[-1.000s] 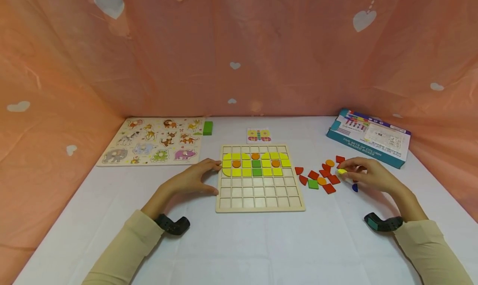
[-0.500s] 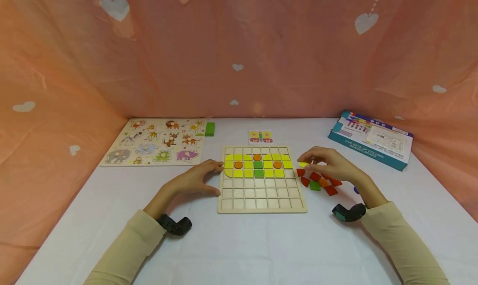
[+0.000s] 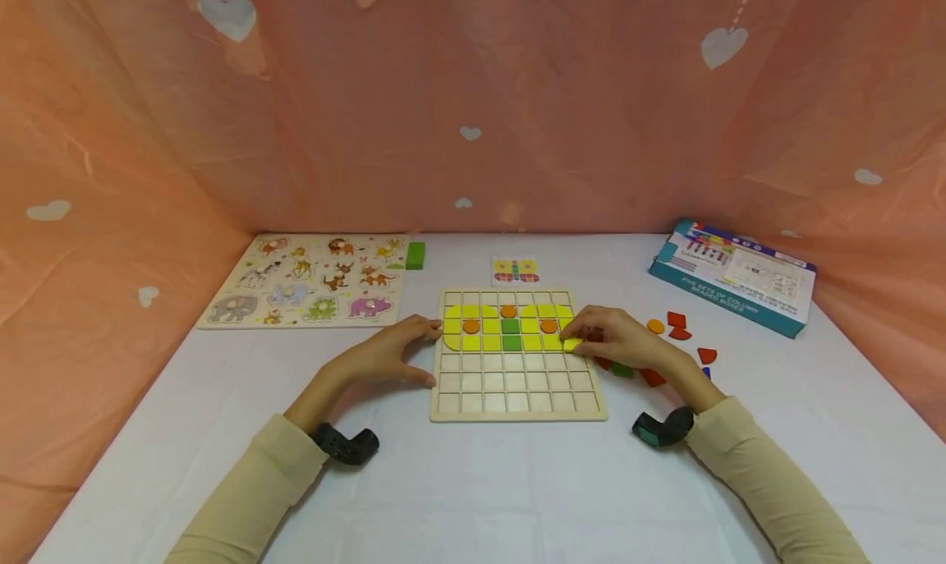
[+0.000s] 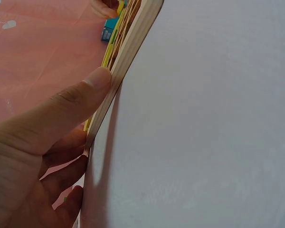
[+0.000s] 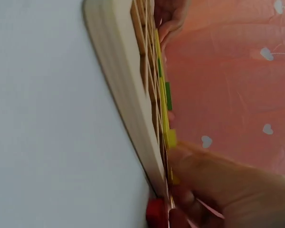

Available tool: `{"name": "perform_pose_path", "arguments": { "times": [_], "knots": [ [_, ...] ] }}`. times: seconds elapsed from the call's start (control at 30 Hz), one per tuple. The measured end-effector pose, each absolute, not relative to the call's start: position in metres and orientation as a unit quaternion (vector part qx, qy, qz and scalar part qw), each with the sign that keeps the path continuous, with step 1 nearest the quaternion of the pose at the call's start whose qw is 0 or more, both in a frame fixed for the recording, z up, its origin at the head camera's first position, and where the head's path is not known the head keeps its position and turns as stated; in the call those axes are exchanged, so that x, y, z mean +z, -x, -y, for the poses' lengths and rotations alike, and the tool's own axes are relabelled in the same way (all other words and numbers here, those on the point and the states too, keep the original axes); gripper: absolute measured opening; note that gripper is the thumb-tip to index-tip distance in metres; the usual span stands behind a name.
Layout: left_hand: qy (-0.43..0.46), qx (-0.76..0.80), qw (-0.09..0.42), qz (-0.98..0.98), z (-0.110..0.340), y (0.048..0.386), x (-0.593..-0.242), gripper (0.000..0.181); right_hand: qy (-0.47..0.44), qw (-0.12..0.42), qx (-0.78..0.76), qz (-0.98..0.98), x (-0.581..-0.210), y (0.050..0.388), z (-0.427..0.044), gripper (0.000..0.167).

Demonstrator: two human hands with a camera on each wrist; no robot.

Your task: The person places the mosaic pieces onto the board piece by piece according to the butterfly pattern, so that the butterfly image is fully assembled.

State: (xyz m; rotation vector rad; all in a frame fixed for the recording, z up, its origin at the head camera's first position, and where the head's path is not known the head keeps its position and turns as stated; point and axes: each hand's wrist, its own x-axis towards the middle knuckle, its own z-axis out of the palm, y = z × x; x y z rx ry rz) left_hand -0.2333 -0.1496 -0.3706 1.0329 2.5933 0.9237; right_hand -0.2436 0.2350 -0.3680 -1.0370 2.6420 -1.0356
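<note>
On the white desk (image 3: 473, 498) lies a board (image 3: 519, 382) with little squares, some filled with yellow, green and orange bits. The left hand (image 3: 384, 355) rests on its left edge, thumb and fingers spread apart. The right hand (image 3: 617, 334) pinches a yellow piece (image 3: 572, 346) over the right end of the lowest coloured row; I can't tell if it touches the board. Red pieces (image 3: 677, 319) and an orange circle (image 3: 655, 326) lie to the right. Behind the board is a butterfly card (image 3: 516, 270). A box (image 3: 732, 281) sits at the back right, and an animal board (image 3: 296, 301) at the back left.
</note>
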Motion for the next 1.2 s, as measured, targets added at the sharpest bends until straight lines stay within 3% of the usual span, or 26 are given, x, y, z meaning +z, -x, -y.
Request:
{"name": "perform_pose_path", "arguments": {
  "times": [0.33, 0.57, 1.2],
  "knots": [
    [-0.35, 0.315, 0.097, -0.877, 0.1501, 0.233, -0.3717, 0.07, 0.338, 0.036, -0.328, -0.882, -0.3707, 0.2442, -0.2356, 0.03],
    [-0.346, 0.32, 0.099, -0.877, 0.1507, 0.233, -0.372, 0.071, 0.329, 0.02, -0.314, -0.89, -0.371, 0.2452, -0.2359, 0.026],
    [-0.346, 0.312, 0.096, -0.88, 0.1509, 0.2333, -0.373, 0.071, 0.32, 0.021, -0.321, -0.891, -0.3721, 0.2451, -0.2351, 0.027]
  ]
}}
